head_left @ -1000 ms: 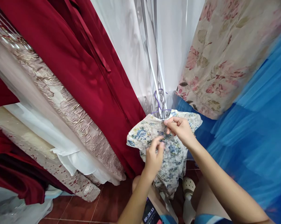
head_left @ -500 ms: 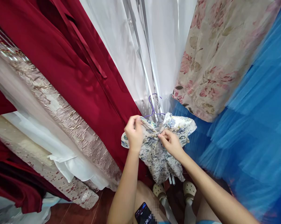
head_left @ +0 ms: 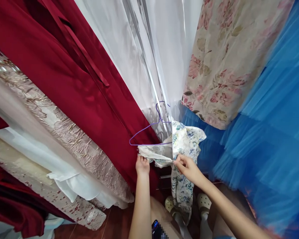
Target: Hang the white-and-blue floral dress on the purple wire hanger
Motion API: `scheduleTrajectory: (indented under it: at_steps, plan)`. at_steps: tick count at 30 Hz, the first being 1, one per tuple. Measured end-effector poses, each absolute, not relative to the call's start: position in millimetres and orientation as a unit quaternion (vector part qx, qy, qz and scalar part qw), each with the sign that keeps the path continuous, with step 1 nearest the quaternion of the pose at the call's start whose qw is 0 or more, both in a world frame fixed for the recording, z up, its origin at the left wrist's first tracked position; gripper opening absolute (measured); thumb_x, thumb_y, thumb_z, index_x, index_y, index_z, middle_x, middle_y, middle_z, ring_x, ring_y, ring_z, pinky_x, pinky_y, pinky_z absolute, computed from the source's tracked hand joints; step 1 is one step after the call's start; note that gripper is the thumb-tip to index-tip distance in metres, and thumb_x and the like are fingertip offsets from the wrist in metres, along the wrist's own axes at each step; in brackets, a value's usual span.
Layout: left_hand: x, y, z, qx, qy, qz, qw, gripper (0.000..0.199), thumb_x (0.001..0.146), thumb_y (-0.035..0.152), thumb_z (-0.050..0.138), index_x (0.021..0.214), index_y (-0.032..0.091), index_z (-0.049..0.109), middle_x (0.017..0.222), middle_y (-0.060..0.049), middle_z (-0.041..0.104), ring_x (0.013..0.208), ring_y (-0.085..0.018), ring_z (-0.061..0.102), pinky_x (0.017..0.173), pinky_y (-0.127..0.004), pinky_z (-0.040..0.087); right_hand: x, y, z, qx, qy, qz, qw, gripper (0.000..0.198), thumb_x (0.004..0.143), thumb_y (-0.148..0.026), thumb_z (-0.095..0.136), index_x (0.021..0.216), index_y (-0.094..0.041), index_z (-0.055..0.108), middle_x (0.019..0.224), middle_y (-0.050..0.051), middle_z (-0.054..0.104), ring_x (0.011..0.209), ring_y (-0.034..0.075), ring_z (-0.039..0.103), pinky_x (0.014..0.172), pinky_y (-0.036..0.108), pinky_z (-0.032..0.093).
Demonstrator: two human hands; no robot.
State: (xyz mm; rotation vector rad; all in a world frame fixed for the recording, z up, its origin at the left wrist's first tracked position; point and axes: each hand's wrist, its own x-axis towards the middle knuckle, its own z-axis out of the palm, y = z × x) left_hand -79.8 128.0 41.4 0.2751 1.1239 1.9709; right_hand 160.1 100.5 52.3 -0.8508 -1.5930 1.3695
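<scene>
Red cloth [head_left: 97, 109] and blue tulle [head_left: 269, 132] flank my head view. Between them, I see the floral garment [head_left: 185, 141] hanging by one shoulder from a purple hanger [head_left: 150, 144], which likely bears its weight. My left hand [head_left: 142, 166] has fingers clamped on its loose edge; my right hand [head_left: 186, 166] pinches nearer its middle, apparently keeping the fabric spread.

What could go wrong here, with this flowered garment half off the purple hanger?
The flowered garment is off one end of the purple hanger, so it could slip off and drop near the shoes. The left hand holds fabric out to the side while the right hand pinches the opening's edge, so pulling apart might strain it.
</scene>
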Motion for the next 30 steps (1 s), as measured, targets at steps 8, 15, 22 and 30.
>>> scheduleTrajectory:
  at_steps: [8, 15, 22, 30]
  plan:
    - [12, 90, 38, 0.395, 0.504, 0.692, 0.333, 0.026, 0.093, 0.046, 0.053, 0.094, 0.022, 0.06, 0.094, -0.003, 0.059, 0.091, -0.017, 0.059, 0.083, -0.027, 0.047, 222, 83, -30, -0.457, -0.63, 0.524, 0.345, 0.032, 0.09, -0.043, 0.055, 0.067, -0.022, 0.047, 0.05, -0.004, 0.053, 0.048, 0.016, 0.048, 0.052, 0.027, 0.037]
    - [79, 70, 80, 0.632, 0.485, 0.522, 0.305, 0.024, 0.099, 0.034, 0.043, 0.089, 0.019, 0.059, 0.086, -0.003, 0.057, 0.082, -0.016, 0.055, 0.077, -0.025, 0.044, 228, 70, 16, -0.392, -0.662, 0.51, 0.385, 0.051, 0.076, -0.039, 0.075, 0.122, -0.022, 0.059, 0.118, 0.008, 0.064, 0.109, 0.029, 0.057, 0.099, 0.04, 0.043]
    - [71, 68, 68, 0.586, 0.455, 0.491, 0.458, 0.027, 0.095, 0.044, 0.052, 0.1, 0.019, 0.06, 0.083, -0.002, 0.06, 0.078, -0.015, 0.056, 0.072, -0.024, 0.044, 231, 60, 72, -0.29, -0.581, 0.687, 0.326, 0.039, 0.089, -0.053, 0.057, 0.088, -0.016, 0.068, 0.088, 0.006, 0.068, 0.081, 0.023, 0.06, 0.076, 0.033, 0.049]
    - [71, 24, 25, 0.595, 0.385, 0.349, 0.613, 0.048, 0.079, 0.051, 0.071, 0.112, 0.017, 0.068, 0.111, -0.009, 0.068, 0.103, -0.027, 0.061, 0.095, -0.036, 0.046, 277, 82, 110, -0.316, -0.594, 0.655, 0.343, 0.031, 0.088, -0.046, 0.063, 0.076, -0.017, 0.064, 0.069, 0.001, 0.06, 0.06, 0.015, 0.051, 0.055, 0.026, 0.039]
